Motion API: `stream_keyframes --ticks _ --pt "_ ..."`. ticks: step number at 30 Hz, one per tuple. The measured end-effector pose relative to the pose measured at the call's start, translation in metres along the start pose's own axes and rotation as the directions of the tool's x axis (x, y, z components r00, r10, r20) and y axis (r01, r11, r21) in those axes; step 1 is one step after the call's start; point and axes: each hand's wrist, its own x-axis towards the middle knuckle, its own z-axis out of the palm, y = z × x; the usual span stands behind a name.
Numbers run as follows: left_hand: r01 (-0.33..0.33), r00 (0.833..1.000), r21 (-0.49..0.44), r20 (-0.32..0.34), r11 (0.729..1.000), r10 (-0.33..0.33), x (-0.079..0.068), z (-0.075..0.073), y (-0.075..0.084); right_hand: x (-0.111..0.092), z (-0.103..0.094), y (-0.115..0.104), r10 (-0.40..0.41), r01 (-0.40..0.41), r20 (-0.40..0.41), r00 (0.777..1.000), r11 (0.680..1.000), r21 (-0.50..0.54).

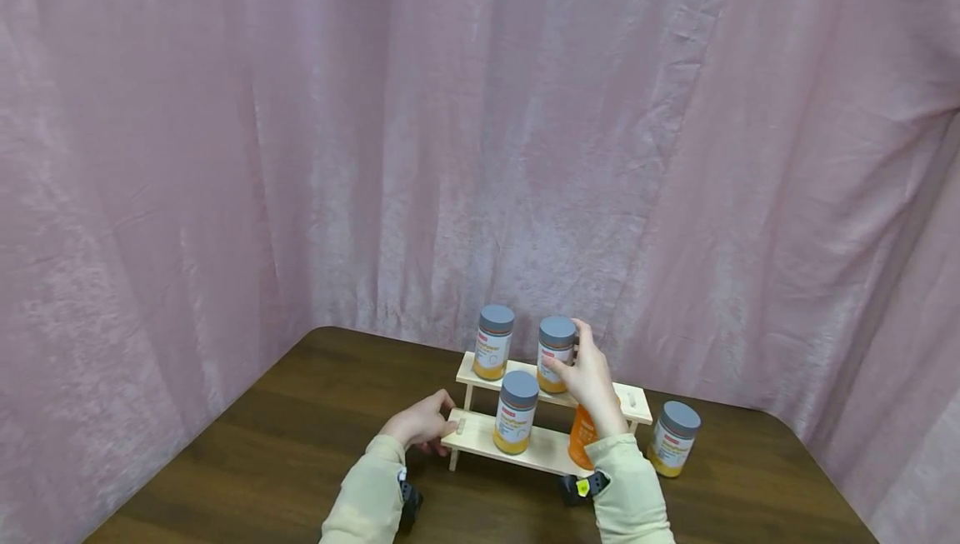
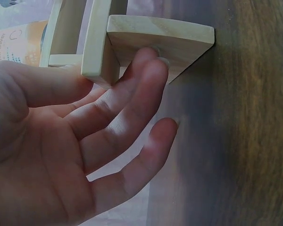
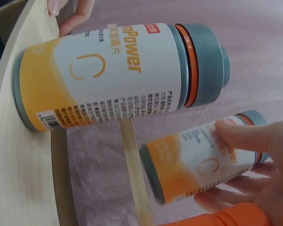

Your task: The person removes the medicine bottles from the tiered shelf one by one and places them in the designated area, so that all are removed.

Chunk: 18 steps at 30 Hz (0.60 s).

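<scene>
A small two-tier wooden rack (image 1: 551,450) stands on the table. My left hand (image 1: 420,422) grips the left end of its lower board, thumb on top and fingers curled below, as the left wrist view shows. Between the thumb and fingers of my right hand (image 1: 594,375) is a white-and-yellow supplement bottle (image 3: 198,160) with a grey lid. This bottle is upright at the upper board; whether its base touches the wood I cannot tell. A similar bottle (image 1: 492,344) stands to its left on the upper board. Another matching bottle (image 1: 514,415) stands on the lower board.
An orange bottle (image 1: 582,441), partly hidden by my right arm, is at the right of the lower board. One more grey-lidded bottle (image 1: 674,440) stands on the dark wooden table (image 1: 300,419) right of the rack. Pink curtains (image 1: 480,152) hang behind.
</scene>
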Motion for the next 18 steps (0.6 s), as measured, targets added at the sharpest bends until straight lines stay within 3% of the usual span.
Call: stream_keyframes --ticks 6,18 --pt "0.002 1.000 -0.010 0.002 1.000 -0.002 0.001 0.004 -0.001 -0.001 -0.006 -0.002 -0.005 0.006 -0.023 1.000 0.999 0.046" --pt "0.017 1.000 -0.009 -0.013 1.000 -0.017 0.000 0.001 0.001 -0.011 -0.035 -0.013 -0.054 0.073 -0.159 0.986 0.991 0.113"
